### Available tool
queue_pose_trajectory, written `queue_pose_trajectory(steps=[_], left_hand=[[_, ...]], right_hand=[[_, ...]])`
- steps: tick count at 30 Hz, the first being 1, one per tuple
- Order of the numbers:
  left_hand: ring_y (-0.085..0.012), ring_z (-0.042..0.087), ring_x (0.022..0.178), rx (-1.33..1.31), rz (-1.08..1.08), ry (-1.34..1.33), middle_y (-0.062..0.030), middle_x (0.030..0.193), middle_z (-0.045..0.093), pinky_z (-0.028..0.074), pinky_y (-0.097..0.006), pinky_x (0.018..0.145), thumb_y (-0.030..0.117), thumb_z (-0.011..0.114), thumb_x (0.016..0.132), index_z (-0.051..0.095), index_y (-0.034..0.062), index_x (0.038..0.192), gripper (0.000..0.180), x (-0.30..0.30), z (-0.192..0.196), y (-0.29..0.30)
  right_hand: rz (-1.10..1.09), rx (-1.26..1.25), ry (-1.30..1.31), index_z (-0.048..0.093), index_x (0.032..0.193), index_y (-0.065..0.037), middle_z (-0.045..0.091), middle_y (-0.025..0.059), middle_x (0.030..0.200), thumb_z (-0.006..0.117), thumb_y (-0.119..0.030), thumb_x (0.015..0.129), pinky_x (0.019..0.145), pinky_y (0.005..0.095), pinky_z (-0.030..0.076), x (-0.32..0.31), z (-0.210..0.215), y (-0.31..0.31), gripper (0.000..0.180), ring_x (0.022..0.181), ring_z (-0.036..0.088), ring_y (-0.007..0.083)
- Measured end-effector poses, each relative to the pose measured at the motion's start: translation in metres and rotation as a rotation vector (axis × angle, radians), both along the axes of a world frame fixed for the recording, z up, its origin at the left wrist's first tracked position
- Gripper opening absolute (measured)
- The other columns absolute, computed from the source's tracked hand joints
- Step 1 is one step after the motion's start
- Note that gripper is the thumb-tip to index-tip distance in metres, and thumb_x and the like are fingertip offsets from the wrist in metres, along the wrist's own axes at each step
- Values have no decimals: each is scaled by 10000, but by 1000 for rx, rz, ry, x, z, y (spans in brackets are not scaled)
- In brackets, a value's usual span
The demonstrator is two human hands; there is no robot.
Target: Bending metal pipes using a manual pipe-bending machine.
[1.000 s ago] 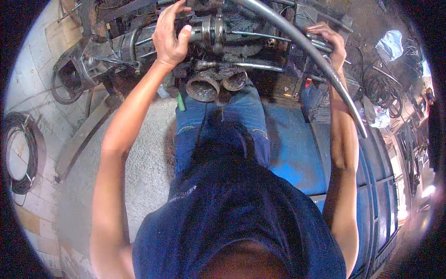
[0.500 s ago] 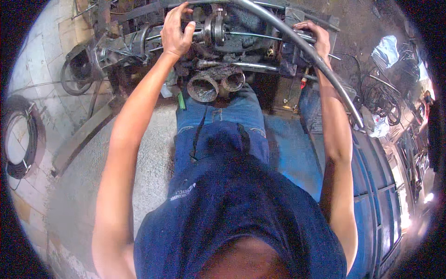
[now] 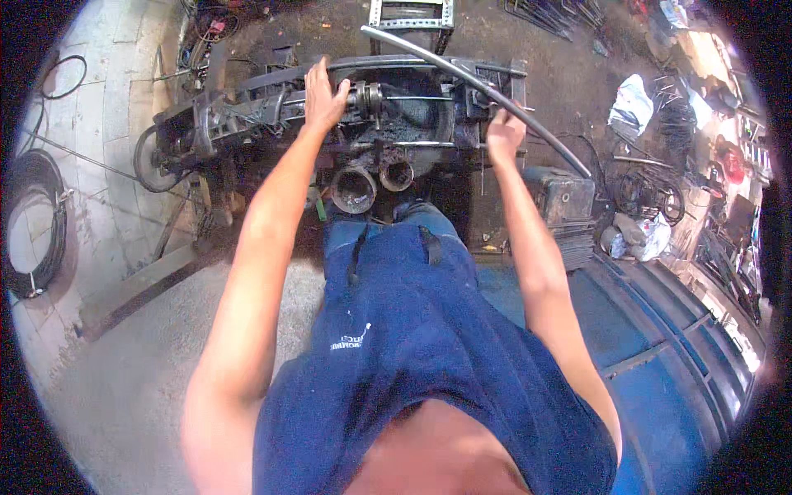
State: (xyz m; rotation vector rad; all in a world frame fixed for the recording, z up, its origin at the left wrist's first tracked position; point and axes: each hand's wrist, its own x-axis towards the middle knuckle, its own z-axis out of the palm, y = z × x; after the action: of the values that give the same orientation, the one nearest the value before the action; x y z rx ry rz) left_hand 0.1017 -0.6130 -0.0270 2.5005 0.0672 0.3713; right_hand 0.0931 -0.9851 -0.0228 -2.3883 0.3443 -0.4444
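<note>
My left hand (image 3: 323, 99) lies on the dark metal machine (image 3: 247, 115), beside its round collar (image 3: 369, 101). Its fingers are stretched out with the thumb apart, and it grips nothing. My right hand (image 3: 505, 136) is at the machine's right end, next to a dark block (image 3: 478, 101). Its fingers are curled, but what they hold, if anything, is hidden. A long grey metal pipe (image 3: 474, 80) slants over the machine and passes just above my right hand. A thin bright rod (image 3: 417, 98) runs from the collar toward the block.
Two round, grimy metal cups (image 3: 354, 190) sit at the machine's near side. A metal box (image 3: 563, 196) stands right of my forearm. Blue panels (image 3: 660, 330) lie lower right, a coiled black hose (image 3: 33, 223) far left. A perforated metal frame (image 3: 410, 11) stands beyond.
The view has drawn back, so more of the machine and the pipe's far end show. My right hand has shifted nearer and left. My left hand stays by the collar.
</note>
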Motion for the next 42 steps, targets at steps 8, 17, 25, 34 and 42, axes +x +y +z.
queue_pose_trajectory(steps=[8, 17, 25, 34, 42], left_hand=[[-263, 658, 912, -158, 328, -8, -161, 989, 679, 502, -349, 827, 98, 585, 875, 644, -26, 1049, 221, -175, 47, 4], [-351, 666, 892, -171, 324, 708, -190, 917, 692, 511, -413, 796, 441, 602, 860, 647, 10, 1109, 500, -256, -13, 41], [-347, 634, 1036, -53, 219, 830, -214, 1081, 661, 494, -423, 892, 411, 650, 805, 619, 33, 1193, 543, -252, -17, 36], [-353, 603, 1089, 26, 194, 811, -198, 1151, 639, 479, -439, 923, 356, 626, 802, 636, 92, 1181, 462, -260, -29, 35], [-383, 607, 1063, 25, 273, 803, -224, 1095, 650, 482, -448, 912, 357, 623, 801, 633, 83, 1175, 464, -262, -17, 20]], right_hand=[[571, 235, 154, 650, 982, 14, 661, 192, 899, 657, -146, 805, 754, 389, 518, -44, 107, 7, 238, 815, 660, 309], [367, -256, 164, 639, 1114, -13, 621, 213, 1135, 527, -468, 883, 921, 462, 476, 56, 118, 17, 522, 1067, 598, 385], [321, -316, 454, 644, 1118, -13, 617, 232, 1163, 463, -575, 874, 921, 479, 483, 55, 131, 23, 639, 1070, 604, 391], [319, -265, 518, 656, 1095, -12, 642, 233, 1118, 464, -606, 862, 901, 475, 493, 53, 140, 24, 666, 1055, 618, 381], [319, -251, 525, 672, 1072, -40, 646, 237, 1097, 475, -613, 854, 903, 490, 481, 57, 131, 21, 643, 1035, 619, 400]])
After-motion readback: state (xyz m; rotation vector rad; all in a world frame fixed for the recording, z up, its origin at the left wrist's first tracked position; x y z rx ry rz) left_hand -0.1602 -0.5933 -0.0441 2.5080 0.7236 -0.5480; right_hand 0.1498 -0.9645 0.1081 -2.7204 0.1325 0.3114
